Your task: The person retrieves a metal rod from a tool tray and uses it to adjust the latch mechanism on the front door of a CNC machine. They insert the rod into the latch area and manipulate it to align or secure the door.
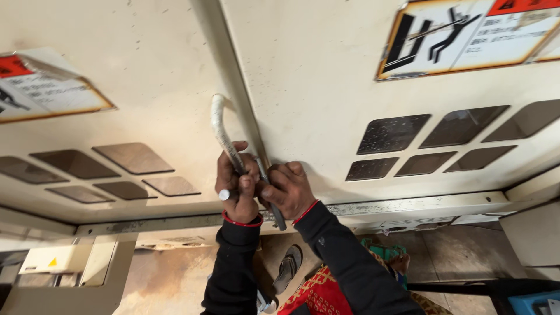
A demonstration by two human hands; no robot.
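Observation:
My left hand (236, 184) is closed around the lower end of a white curved door handle (219, 125) on a cream machine panel (163, 81). A small silver piece shows at the fist's left side. My right hand (289, 189) grips a dark slim tool (276, 217) held against the seam between the two cream panels, right beside the left hand. Both wrists wear red thread bands and black sleeves.
Both panels carry dark mesh vent windows (391, 133) and orange-framed warning labels (466, 35). A worn metal sill (379, 209) runs below the panels. Below lie a sandal (289, 267), red patterned cloth (318, 294) and a blue object (534, 303) at the lower right.

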